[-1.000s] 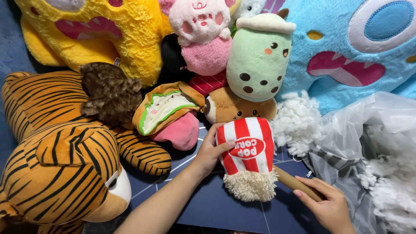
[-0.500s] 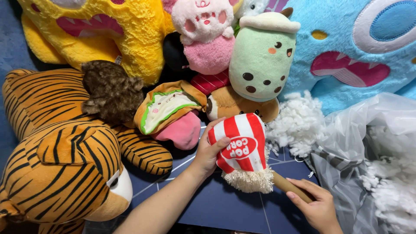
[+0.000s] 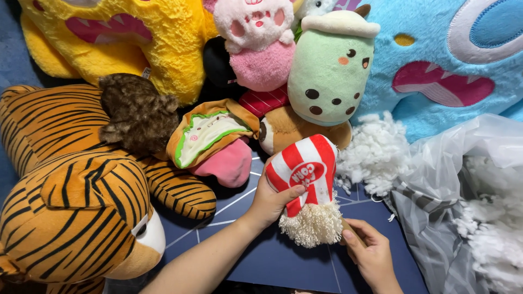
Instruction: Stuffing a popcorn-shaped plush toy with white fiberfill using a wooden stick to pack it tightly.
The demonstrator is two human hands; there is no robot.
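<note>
Head view: left hand (image 3: 271, 198) is closed around the red-and-white striped popcorn plush (image 3: 306, 188), thumb across its front, holding it tilted over the dark blue mat (image 3: 294, 264), fluffy cream end pointing down toward the person. Right hand (image 3: 371, 256) is curled around a brown stick (image 3: 352, 231), whose tip goes in under the plush's fluffy end; hand sits just below-right of the plush. All else relative to the popcorn plush: brown plush (image 3: 297, 128) touching its top edge, green bubble-tea plush (image 3: 329, 68) above that, pink plush (image 3: 256, 46) up-left of it. Taco plush (image 3: 210, 136) with a pink piece under it, just to the left. Small dark brown furry plush (image 3: 136, 111) further left, resting on the big tiger plush (image 3: 71, 201), which fills the far left. Yellow monster plush (image 3: 131, 41) top-left, blue monster plush (image 3: 447, 60) top-right. Loose white stuffing (image 3: 376, 152) right beside the plush on its right; clear plastic bag (image 3: 457, 207) holding more stuffing further right, near the right hand
</note>
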